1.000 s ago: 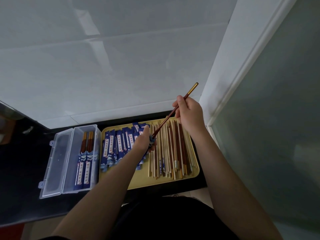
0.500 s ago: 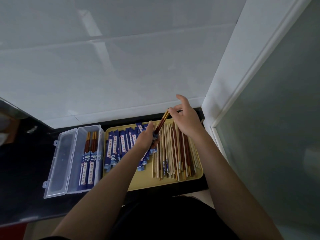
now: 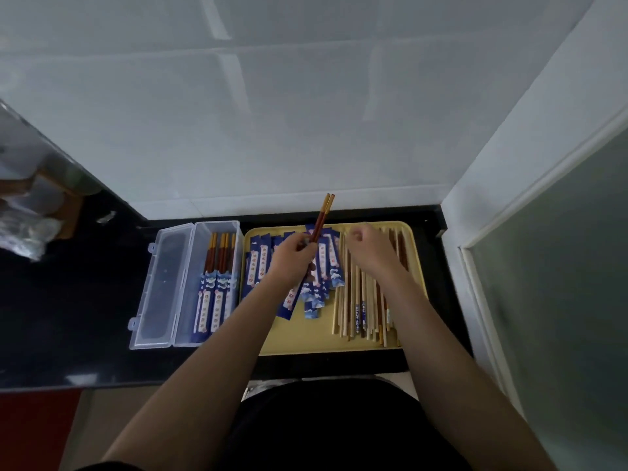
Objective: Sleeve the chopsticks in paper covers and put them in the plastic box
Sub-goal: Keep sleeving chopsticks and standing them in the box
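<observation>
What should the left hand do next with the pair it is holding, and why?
Probably carry it left to the plastic box. The left hand grips a dark chopstick pair already seated in a blue paper sleeve, and the right hand is off it. Sleeved pairs lie in the box's right half, so it likely goes beside them.

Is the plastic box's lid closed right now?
No, the plastic box lies open, its lid folded out flat to the left, with sleeved chopsticks visible inside.
</observation>
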The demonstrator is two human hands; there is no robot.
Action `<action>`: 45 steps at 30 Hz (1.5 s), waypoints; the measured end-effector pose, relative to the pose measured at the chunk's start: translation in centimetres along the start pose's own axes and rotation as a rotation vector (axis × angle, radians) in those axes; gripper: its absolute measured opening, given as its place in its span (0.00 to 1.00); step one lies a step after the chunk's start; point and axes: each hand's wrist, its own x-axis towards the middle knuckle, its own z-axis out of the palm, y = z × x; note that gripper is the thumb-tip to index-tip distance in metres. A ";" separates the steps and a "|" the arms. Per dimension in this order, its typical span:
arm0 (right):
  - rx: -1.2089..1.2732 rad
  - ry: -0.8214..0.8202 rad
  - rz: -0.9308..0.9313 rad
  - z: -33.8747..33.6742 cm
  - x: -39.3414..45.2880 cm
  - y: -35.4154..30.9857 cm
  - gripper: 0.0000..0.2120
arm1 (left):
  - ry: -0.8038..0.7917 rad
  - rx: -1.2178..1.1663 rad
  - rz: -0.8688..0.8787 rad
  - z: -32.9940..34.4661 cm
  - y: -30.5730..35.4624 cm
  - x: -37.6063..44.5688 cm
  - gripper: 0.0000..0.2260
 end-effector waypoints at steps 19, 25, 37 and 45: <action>-0.501 -0.097 0.213 13.8 0.4 0.5 0.28 | 0.215 0.545 -0.259 -14.1 -9.4 1.6 0.05; -0.519 -0.081 0.251 14.4 0.4 0.3 0.33 | 0.065 0.676 -0.258 -14.0 -10.4 1.7 0.10; -0.500 -0.047 0.380 15.3 1.0 1.9 0.21 | 0.159 0.570 -0.270 -12.7 -9.5 1.9 0.05; -0.393 -0.037 0.365 14.9 0.8 3.0 0.12 | 0.151 0.438 0.017 -9.2 -5.8 0.7 0.01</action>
